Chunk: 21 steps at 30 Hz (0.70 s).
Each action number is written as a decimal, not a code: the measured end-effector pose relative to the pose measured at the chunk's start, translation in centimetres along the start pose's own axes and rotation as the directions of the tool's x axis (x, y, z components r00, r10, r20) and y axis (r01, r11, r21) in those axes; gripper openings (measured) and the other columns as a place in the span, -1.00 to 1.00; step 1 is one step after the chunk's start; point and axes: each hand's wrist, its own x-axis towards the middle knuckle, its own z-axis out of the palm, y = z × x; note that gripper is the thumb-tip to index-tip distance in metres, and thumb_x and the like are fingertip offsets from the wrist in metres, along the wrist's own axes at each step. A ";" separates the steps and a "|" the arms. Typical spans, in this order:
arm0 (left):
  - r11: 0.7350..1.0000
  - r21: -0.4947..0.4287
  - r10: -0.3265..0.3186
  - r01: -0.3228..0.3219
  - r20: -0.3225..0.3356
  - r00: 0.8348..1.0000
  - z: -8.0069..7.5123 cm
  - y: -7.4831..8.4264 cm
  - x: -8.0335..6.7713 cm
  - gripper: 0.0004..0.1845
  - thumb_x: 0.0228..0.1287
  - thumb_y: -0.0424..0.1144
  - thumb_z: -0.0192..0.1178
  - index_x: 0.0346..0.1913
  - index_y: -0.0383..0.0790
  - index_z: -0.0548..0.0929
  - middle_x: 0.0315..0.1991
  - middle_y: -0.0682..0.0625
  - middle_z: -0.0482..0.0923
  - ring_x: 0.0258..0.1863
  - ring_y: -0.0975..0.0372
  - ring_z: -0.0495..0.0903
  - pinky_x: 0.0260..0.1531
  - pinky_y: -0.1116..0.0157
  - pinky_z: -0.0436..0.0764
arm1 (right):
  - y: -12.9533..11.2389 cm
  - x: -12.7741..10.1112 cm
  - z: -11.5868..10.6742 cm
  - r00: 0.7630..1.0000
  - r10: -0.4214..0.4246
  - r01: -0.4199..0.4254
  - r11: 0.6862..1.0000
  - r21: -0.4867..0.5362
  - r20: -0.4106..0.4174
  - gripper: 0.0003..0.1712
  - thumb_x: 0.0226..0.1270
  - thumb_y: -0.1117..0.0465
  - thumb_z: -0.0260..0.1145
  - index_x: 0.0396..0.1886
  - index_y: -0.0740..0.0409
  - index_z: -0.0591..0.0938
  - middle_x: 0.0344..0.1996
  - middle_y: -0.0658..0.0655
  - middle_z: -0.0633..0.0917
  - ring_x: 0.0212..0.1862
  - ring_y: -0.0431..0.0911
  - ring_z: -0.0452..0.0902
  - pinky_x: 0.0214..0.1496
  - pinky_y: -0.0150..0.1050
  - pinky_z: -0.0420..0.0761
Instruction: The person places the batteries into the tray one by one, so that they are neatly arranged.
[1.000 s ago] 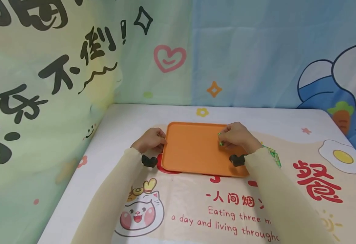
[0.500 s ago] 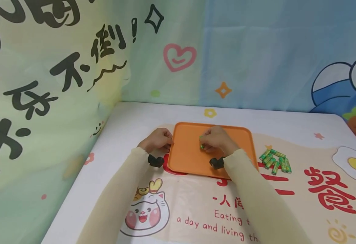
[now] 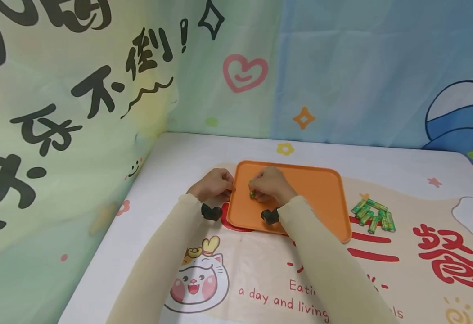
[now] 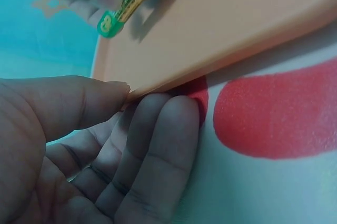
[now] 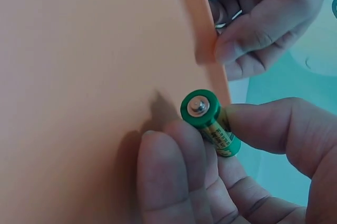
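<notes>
An orange tray [image 3: 313, 198] lies on the printed tabletop. My left hand [image 3: 213, 184] pinches its left rim; in the left wrist view the thumb [image 4: 84, 103] is on top and the curled fingers sit under the edge. Over the left part of the tray, my right hand [image 3: 272, 183] pinches a green and gold battery [image 5: 210, 124] between thumb and fingers. The right wrist view shows the battery's metal button end. Its shadow falls on the tray surface close below.
Several more green batteries [image 3: 374, 216] lie in a loose group on the table, right of the tray. The tablecloth [image 3: 260, 270] carries printed red characters and a cartoon cat. A printed curtain [image 3: 341, 67] hangs behind the table.
My right hand has carried the battery leftward across the tray, from its right side to near the left rim. My left hand keeps its grip on the rim. The head view has shifted slightly.
</notes>
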 end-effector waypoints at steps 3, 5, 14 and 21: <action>1.000 -0.004 0.004 -0.004 -0.006 1.000 -0.1 -0.2 0.1 -0.94 0.44 -0.41 0.20 -0.16 -0.33 0.53 -0.32 -0.13 0.64 -0.48 0.20 0.67 -0.40 0.34 0.72 | -0.7 0.3 0.7 1.000 0.012 -0.012 1.000 0.008 -0.005 -0.77 0.13 0.34 0.29 -0.68 0.11 0.52 -0.63 0.13 0.66 -0.56 -0.07 0.60 -0.43 -0.22 0.72; 1.000 0.000 0.011 -0.011 -0.007 1.000 0.0 -0.3 0.1 -0.95 0.43 -0.42 0.19 -0.16 -0.34 0.54 -0.32 -0.13 0.64 -0.48 0.21 0.66 -0.40 0.34 0.72 | -1.0 0.5 1.1 1.000 0.017 -0.017 1.000 0.008 -0.010 -0.77 0.10 0.35 0.28 -0.69 0.11 0.51 -0.64 0.14 0.67 -0.57 -0.07 0.61 -0.42 -0.21 0.73; 0.999 0.035 0.017 -0.016 -0.014 1.000 0.0 -0.3 0.2 -0.94 0.44 -0.41 0.17 -0.14 -0.36 0.57 -0.29 -0.11 0.64 -0.45 0.23 0.65 -0.39 0.37 0.71 | -1.9 1.3 2.7 0.999 0.030 -0.032 0.999 -0.038 -0.035 -0.83 0.14 0.36 0.31 -0.62 0.24 0.66 -0.59 0.20 0.73 -0.57 -0.05 0.66 -0.43 -0.18 0.75; 0.999 0.026 0.025 -0.025 -0.008 1.000 -0.2 -0.4 0.2 -0.94 0.42 -0.41 0.18 -0.13 -0.35 0.57 -0.25 -0.11 0.63 -0.41 0.22 0.65 -0.37 0.37 0.69 | -2.5 1.6 3.6 0.997 0.053 -0.057 0.996 -0.075 -0.057 -0.90 0.14 0.37 0.40 -0.53 0.29 0.70 -0.59 0.21 0.73 -0.56 -0.05 0.68 -0.42 -0.21 0.75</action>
